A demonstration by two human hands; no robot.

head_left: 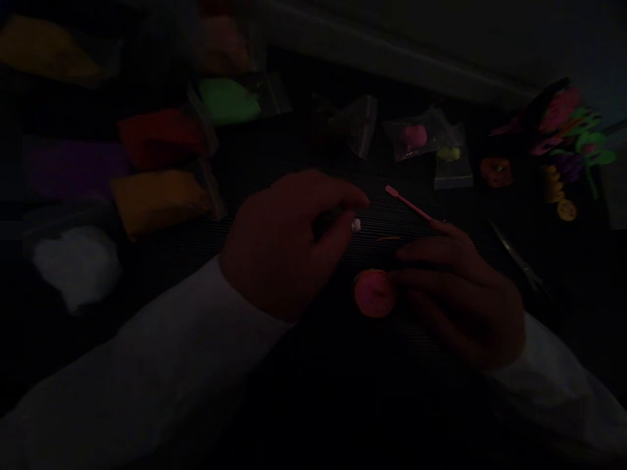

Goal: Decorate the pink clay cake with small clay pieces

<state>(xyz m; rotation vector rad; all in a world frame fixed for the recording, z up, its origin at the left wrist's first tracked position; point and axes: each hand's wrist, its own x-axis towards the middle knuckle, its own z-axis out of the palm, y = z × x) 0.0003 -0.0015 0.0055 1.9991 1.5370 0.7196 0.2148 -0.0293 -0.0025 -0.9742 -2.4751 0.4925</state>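
Observation:
The picture is very dark. My left hand [289,241] is curled above the black table, its thumb and forefinger close together. A small white lump of clay [356,225] shows at the thumb tip, apparently pinched there; the other fingers are hidden. My right hand [460,294] lies to the right with fingers loosely stretched and apart. One of its fingertips touches the rim of a round pink clay disc [375,294] with an orange edge. A pink modelling tool [410,205] lies just beyond, its near end at the right forefinger. Between the hands is a thin orange strand [388,239].
Bags of coloured clay lie at left: white [78,264], orange [159,201], red [161,137], purple [76,168], green [229,102]. Smaller bags with pink [414,136] and yellow clay [449,154] lie behind. Scissors [514,254] and colourful clay flowers [563,111] are at right.

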